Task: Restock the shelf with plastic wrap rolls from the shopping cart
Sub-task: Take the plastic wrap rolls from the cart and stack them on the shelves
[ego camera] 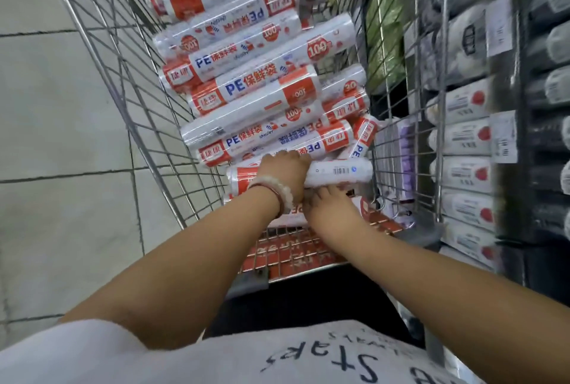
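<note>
The left hand (285, 172), a pale beaded bracelet (274, 191) on its wrist, has its fingers curled over a glossy cylindrical roll (336, 171) at the near end of the cart. The right hand (331, 209) reaches beneath that roll, its fingers hidden, so its grip cannot be told. The wire-mesh shopping cart (129, 97) holds a heap of similar rolls (246, 87) in shiny white, orange-red and blue film. On the right, the shelf (468, 137) carries boxed stock in rows.
</note>
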